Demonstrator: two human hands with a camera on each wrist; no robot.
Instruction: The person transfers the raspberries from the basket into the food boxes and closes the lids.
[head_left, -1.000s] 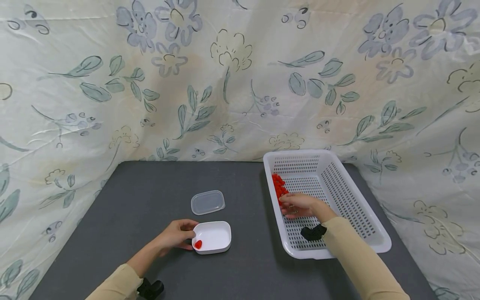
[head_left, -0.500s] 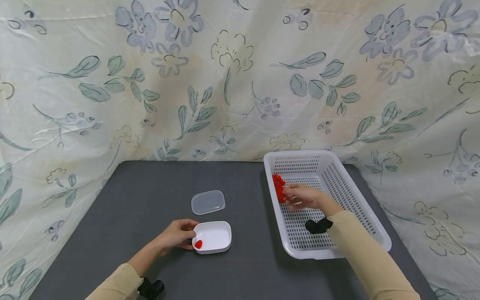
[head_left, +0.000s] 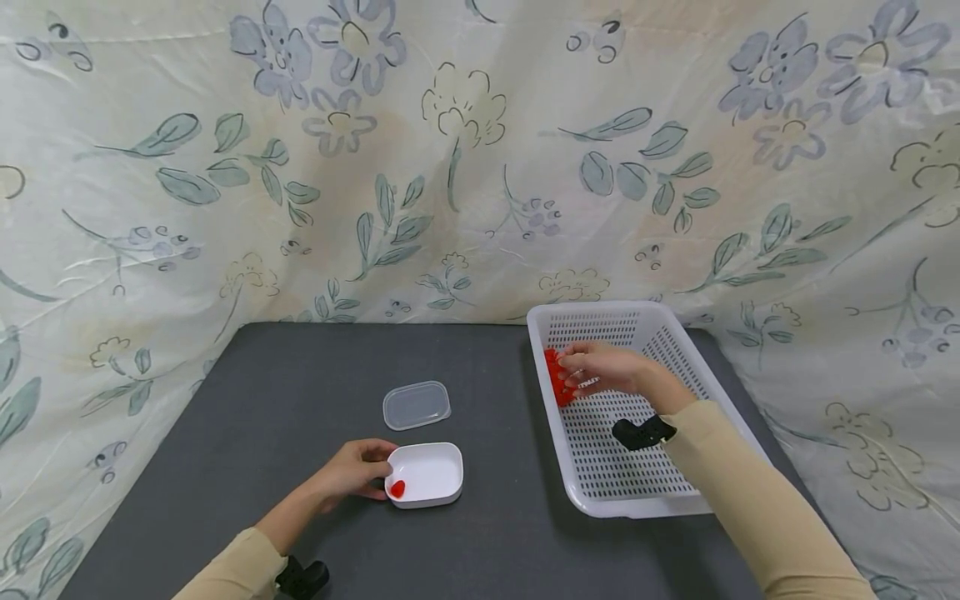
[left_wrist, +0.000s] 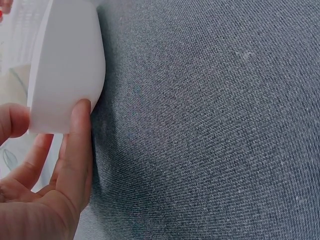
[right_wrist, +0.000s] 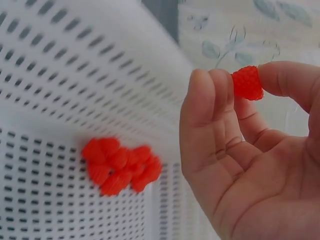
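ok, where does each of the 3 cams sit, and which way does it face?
Head: above, looking forward and down at table; both hands and sleeves show.
Left wrist: low, by left hand gripping white box.
Right wrist: behind right hand pinching red berry over basket.
Shared: head and right wrist both show berry pile.

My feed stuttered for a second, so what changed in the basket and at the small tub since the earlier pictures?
The right hand moved from the middle of the white basket toward its far end and lifted; it now pinches one red berry above the red pile. The left hand still holds the small white tub with one red piece inside. The clear lid has not moved.
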